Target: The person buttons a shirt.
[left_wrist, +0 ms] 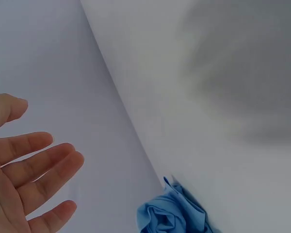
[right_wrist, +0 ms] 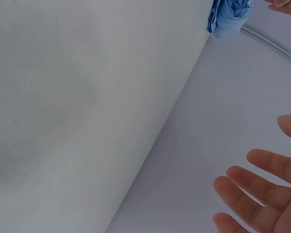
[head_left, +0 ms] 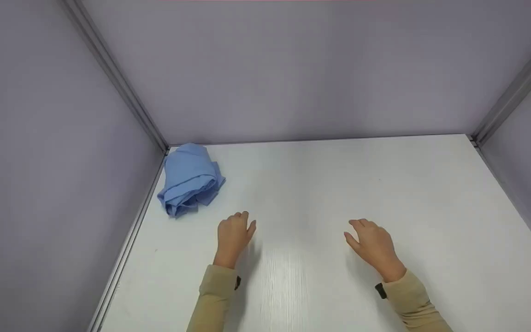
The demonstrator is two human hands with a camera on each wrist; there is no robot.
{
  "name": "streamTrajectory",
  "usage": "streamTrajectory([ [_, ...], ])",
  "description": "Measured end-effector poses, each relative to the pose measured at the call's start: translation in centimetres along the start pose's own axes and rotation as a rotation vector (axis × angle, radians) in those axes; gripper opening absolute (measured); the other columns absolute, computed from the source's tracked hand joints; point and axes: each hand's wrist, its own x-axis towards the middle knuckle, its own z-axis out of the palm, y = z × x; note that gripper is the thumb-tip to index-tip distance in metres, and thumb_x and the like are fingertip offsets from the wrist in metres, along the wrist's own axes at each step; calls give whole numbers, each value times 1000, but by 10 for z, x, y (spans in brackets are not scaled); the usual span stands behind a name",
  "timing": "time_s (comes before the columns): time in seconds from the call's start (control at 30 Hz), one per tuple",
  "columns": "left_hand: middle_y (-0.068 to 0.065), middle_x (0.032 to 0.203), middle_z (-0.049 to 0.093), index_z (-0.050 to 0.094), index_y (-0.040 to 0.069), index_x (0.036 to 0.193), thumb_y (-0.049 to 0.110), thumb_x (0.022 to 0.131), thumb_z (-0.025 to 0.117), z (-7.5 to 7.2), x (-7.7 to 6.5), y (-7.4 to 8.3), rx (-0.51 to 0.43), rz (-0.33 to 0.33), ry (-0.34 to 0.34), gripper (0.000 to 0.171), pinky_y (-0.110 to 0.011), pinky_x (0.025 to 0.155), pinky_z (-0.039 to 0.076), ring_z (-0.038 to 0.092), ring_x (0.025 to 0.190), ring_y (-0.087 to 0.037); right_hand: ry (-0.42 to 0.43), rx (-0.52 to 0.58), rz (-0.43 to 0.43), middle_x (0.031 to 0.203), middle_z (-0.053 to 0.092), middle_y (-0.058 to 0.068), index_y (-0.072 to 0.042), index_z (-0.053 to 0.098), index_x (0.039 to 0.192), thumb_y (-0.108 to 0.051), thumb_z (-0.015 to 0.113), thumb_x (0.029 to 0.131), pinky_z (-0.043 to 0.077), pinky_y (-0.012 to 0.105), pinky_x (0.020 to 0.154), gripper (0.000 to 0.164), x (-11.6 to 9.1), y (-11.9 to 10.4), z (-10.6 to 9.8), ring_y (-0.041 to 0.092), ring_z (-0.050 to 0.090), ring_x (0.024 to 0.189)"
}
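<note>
A crumpled, loosely folded blue cloth lies at the back left corner of the white table in the head view. My left hand hovers in front of it and to its right, holding nothing. In the left wrist view its fingers are spread and relaxed, with the cloth at the bottom edge. Farther right, my right hand is also over the table with nothing in it. Its relaxed fingers show in the right wrist view, well away from the cloth.
The white tabletop is bounded by a grey back wall and side panels. Metal corner posts rise at the back left and back right. The cloth lies close to the left panel.
</note>
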Motion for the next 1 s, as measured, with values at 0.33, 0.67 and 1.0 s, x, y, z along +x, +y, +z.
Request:
streamTrajectory([
  [0.33,-11,62,55,59,0,75,22,77,64,2,34,-43,0,-67,10,22,-37,41,40,51,48,-25,1,-33,-13,84,63,15,1,64,92,-20,68,75,47,36,52,27,-3,2,6,28,60,68],
  [0.67,-16,64,55,57,-2,74,14,74,66,10,53,-89,28,-167,105,19,-42,43,42,53,54,-31,-46,-23,8,83,62,14,1,64,91,-20,69,74,48,37,54,28,-10,1,9,28,60,69],
  [1.0,-25,112,47,49,-9,107,18,76,66,24,61,-125,6,-435,-91,44,-49,67,44,45,102,-37,-75,-16,30,82,62,13,1,64,90,-18,71,72,48,35,53,27,-26,5,9,28,60,69],
])
